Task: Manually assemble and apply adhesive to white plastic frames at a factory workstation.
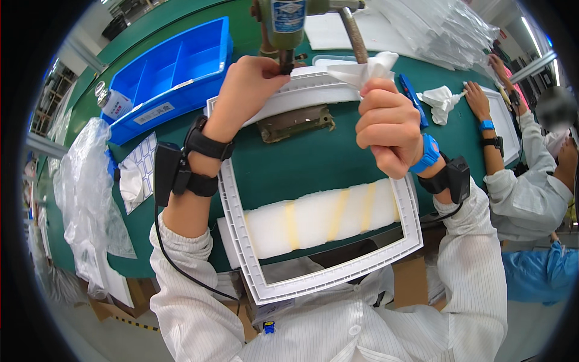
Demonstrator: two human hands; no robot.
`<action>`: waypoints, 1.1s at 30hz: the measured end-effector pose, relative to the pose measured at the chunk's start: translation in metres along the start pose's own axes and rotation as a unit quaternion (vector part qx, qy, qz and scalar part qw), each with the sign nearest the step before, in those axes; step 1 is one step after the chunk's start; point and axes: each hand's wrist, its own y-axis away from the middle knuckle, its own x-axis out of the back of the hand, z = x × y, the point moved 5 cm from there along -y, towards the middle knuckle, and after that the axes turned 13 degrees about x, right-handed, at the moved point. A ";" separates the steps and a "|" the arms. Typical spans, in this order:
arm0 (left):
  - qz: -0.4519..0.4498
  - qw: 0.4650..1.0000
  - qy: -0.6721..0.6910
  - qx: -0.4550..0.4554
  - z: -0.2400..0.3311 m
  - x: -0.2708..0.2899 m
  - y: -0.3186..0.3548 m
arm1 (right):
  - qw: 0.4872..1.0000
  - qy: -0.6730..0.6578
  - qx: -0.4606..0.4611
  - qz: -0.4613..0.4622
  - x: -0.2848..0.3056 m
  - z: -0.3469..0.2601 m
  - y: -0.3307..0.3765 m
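Observation:
My left hand [250,87] is raised to the dark lower tip of a green bench press [283,33]. Its thumb and index finger are pinched together there; whatever they grip is too small to make out. A crumpled white wipe [369,69] sticks up from my right hand [389,127], whose fingers are wrapped round it. Beneath both hands lies a white rectangular plastic frame [338,276], open in the middle. Its far rail passes under the press, beside a worn metal block [295,125]. The near part rests over a white foam pad [319,220] with yellow tape strips.
A blue divided bin [172,72] stands at the far left, beside a white bottle [113,101]. Clear plastic bags [90,187] hang over the left edge. Right of the press lie a blue tool [414,101] and another wipe [442,102]. A co-worker's hand [477,101] works at the right.

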 end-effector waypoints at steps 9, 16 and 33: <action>0.027 0.999 0.015 -0.015 0.000 -0.001 -0.001 | 1.000 -0.008 -0.009 -0.005 0.014 -0.004 -0.011; 0.055 0.997 0.059 -0.022 -0.001 -0.001 0.000 | 0.992 -0.101 -0.058 0.047 0.043 -0.005 -0.048; 0.083 0.993 0.088 -0.014 -0.001 -0.003 0.005 | 0.885 -0.179 -0.316 0.290 0.119 0.282 -0.123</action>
